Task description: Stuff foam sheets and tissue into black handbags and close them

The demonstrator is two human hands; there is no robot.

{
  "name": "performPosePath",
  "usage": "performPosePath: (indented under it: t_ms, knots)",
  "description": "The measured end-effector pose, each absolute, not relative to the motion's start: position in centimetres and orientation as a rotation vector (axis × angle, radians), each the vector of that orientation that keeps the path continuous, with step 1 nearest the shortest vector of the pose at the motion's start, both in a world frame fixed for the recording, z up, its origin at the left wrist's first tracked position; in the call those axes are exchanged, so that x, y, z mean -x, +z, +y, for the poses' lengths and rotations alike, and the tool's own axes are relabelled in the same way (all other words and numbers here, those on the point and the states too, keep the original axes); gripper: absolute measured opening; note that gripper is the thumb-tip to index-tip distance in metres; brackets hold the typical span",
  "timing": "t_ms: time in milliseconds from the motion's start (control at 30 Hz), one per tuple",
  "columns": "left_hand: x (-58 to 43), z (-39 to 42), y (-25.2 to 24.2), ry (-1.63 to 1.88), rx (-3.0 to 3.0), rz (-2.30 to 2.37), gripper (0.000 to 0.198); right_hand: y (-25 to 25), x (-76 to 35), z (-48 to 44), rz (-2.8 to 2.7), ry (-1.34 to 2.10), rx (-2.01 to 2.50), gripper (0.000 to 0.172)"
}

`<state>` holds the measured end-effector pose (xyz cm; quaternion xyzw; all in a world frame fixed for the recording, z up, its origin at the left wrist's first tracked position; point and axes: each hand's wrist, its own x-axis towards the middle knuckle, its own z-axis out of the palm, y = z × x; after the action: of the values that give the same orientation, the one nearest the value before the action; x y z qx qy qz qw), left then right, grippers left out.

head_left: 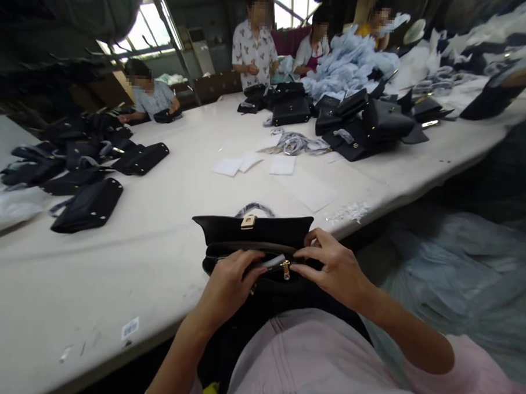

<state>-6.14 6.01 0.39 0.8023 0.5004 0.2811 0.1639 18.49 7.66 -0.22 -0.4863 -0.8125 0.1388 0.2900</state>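
Note:
A black handbag (279,231) is at the table's front edge, close against my body. Its flap is raised and shows a gold clasp (248,222); a wrapped handle (256,208) loops behind it. My left hand (231,280) grips the front edge of the zipped opening, fingertips dipping inside. My right hand (340,273) holds the bag's right end, its fingers spread along the edge and thumb near the gold zipper pull (286,269). Between the hands, a pale strip (274,261) shows in the opening. The bag's lower part is hidden.
Black bags (88,207) lie in a heap on the left, with another pile of bags (362,123) at the back right. White sheets (282,165) and small clear scraps (349,212) are on the table (165,233). Several people work around it. Plastic sheeting (460,275) lies at right.

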Motion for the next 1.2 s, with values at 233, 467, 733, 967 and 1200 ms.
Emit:
performPosePath:
  t_ms: [233,467,733,967,1200]
  knots:
    - [3.8,7.4,1.6,0.335,-2.471,1.084,0.031,0.3,-18.5,8.5,-2.747,0.539,1.431,0.017]
    - [4.4,6.8,-0.8,0.224,-2.592,1.15,0.033,-1.1,-19.0,9.3,-2.638,0.374,1.318,0.022]
    - [4.0,8.0,-1.0,0.697,-2.47,1.269,0.024,1.5,-18.3,9.8,-2.482,0.411,1.417,0.017]
    - [2.2,6.8,1.7,0.845,-2.594,1.344,0.05,4.3,-17.6,10.1,-2.433,0.499,1.374,0.017]
    - [2.7,7.2,1.9,0.457,-2.84,1.207,0.056,3.1,-17.3,10.1,-2.305,0.691,1.371,0.013]
